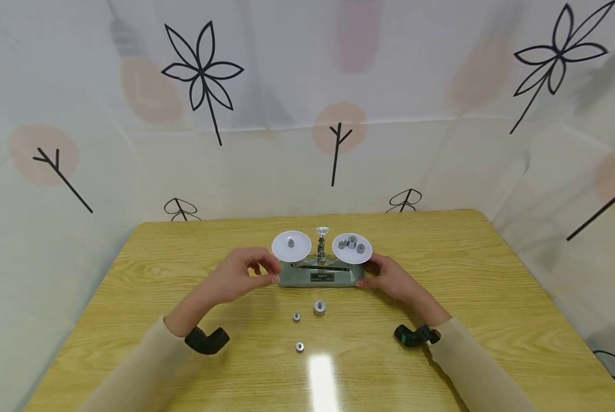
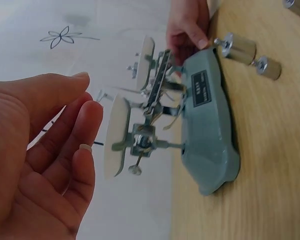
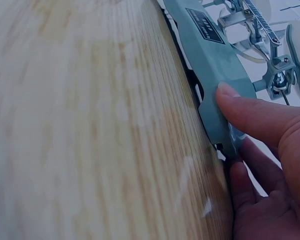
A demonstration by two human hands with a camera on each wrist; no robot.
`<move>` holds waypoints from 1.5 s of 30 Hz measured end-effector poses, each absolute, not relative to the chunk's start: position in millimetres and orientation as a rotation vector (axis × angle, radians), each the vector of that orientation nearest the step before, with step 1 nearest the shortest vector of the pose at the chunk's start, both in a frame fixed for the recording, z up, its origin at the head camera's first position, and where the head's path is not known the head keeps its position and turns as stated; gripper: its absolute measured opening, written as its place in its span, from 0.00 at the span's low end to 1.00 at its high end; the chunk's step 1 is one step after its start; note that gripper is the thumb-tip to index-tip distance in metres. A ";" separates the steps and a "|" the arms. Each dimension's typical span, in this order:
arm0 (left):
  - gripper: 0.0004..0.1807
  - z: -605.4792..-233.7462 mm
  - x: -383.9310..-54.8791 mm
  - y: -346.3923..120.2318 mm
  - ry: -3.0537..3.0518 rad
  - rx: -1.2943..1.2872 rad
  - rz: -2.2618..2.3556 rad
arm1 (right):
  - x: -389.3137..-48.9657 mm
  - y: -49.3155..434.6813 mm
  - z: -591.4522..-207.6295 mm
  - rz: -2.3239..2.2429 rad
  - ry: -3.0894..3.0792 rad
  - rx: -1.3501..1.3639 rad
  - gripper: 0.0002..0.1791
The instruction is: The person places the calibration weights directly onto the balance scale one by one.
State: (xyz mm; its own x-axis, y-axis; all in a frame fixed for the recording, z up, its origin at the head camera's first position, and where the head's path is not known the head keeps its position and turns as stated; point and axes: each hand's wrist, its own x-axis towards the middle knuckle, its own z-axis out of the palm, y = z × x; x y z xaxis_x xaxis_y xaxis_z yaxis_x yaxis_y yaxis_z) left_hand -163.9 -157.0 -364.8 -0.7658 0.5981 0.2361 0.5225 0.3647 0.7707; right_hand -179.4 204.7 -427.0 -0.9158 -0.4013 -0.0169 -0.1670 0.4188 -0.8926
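A grey-green balance scale (image 1: 297,279) stands at the middle of the table. One small metal weight (image 1: 291,243) sits on its left white pan (image 1: 279,247), and several metal weights (image 1: 353,242) sit on the right pan (image 1: 350,260). My right hand (image 1: 390,278) grips the right end of the base; its thumb (image 3: 240,107) lies on the front face and the fingers go behind. Beside the left end hovers my left hand (image 1: 235,276), fingers loosely bent and nothing between them. In the left wrist view that hand (image 2: 45,155) is apart from the pan.
On the wooden table (image 1: 158,269), in front of the scale, stand a larger weight (image 1: 319,309) and two smaller ones, one close to it (image 1: 296,317) and another nearer me (image 1: 299,347). A white patterned cloth (image 1: 287,171) hangs behind the table and along its sides.
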 end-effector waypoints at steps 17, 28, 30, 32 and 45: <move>0.07 -406.0 -128.4 -141.6 2.395 1.091 1.356 | -182.3 207.3 -430.9 -1.485 2.470 -0.495 0.35; 0.07 -432.7 -115.7 -132.2 2.334 1.054 1.369 | -195.5 214.7 -458.7 -1.491 2.473 -0.467 0.38; 0.07 -435.6 -113.7 -131.1 2.322 1.048 1.369 | -191.1 212.0 -449.1 -1.490 2.470 -0.481 0.37; 0.08 -438.0 -112.1 -130.0 2.311 1.028 1.362 | -187.1 209.6 -440.8 -1.485 2.467 -0.483 0.36; 0.06 -449.8 -104.9 -123.6 2.162 1.029 1.400 | -195.0 216.2 -462.3 -1.493 2.470 -0.486 0.38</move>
